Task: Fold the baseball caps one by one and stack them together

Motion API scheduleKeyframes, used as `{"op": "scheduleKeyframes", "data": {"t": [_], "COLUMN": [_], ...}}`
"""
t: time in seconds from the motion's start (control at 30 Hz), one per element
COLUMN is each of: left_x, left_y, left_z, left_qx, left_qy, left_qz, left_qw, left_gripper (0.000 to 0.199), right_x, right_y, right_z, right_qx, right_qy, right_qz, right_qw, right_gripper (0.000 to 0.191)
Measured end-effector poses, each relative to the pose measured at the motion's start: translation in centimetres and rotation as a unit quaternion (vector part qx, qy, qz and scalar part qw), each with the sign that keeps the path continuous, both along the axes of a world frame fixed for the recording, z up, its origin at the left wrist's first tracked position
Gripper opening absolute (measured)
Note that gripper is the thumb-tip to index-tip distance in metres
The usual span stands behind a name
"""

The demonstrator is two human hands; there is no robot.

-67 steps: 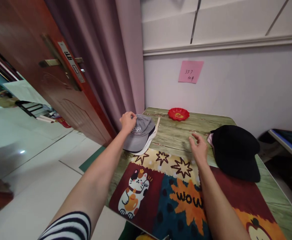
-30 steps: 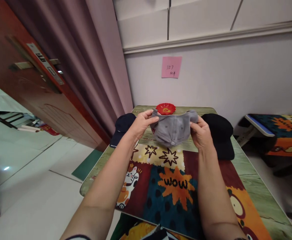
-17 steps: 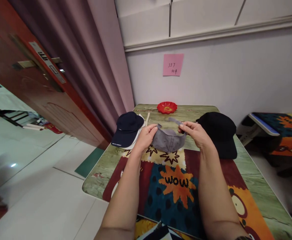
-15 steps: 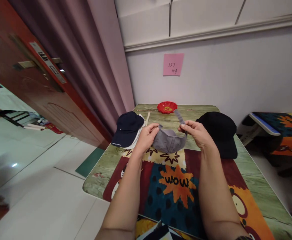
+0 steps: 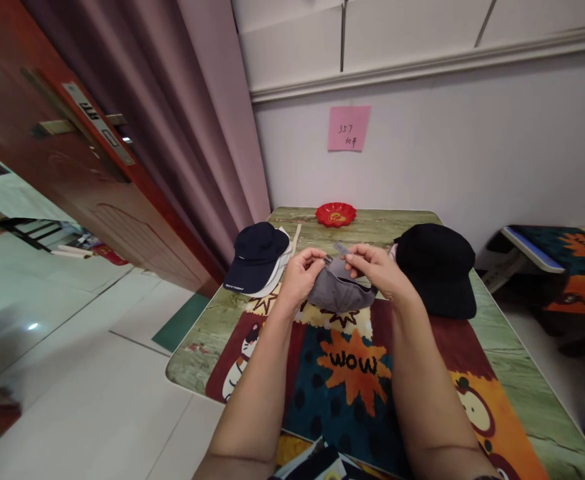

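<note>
Between my hands is a grey baseball cap [image 5: 341,292], held just above the table with its back strap toward the top. My left hand [image 5: 302,272] pinches the left side of the cap, beside a small metal buckle [image 5: 327,259]. The fingers of my right hand [image 5: 375,267] are closed on the loose grey strap [image 5: 341,249], whose end points left toward the buckle without reaching it. A dark navy cap [image 5: 257,252] rests on white caps [image 5: 275,277] to the left of my left hand. Right of my right hand lies a black cap [image 5: 436,270].
A red scalloped dish [image 5: 335,214] stands at the table's back edge. The wood-patterned table [image 5: 515,347] bears a colourful printed mat [image 5: 342,400]. A wooden door [image 5: 97,173] and a mauve curtain [image 5: 207,120] are at the left. Another table [image 5: 537,248] stands at the right.
My right hand has moved left with the strap, bringing its end close to the buckle. The strap has tipped from upright to nearly level, and my hands are nearer each other.
</note>
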State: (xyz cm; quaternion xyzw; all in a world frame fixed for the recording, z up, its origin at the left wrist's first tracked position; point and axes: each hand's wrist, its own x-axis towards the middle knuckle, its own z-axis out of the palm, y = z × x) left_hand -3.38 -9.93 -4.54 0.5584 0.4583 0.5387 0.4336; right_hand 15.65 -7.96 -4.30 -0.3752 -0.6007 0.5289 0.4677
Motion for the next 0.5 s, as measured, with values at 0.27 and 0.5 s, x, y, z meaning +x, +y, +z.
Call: {"op": "scheduleKeyframes", "data": {"t": [0.27,0.5], "left_x": [0.1,0.8], "left_y": [-0.4,-0.6], "left_z": [0.3,0.5], "left_qx": [0.031,0.108], "left_qy": [0.02,0.125], "left_qz": [-0.028,0.037], "left_qw": [0.999,0.986], "left_gripper": [0.015,0.006], "right_x": [-1.5,-2.2], "right_y": [-0.3,-0.3], "right_z": [0.1,-0.1], "right_qx": [-0.038,-0.03], "right_qy": [-0.009,0.018], "right_qz": [0.054,-0.025], "right_qw": [0.998,0.999], "right_gripper": [0.034,0.03]}}
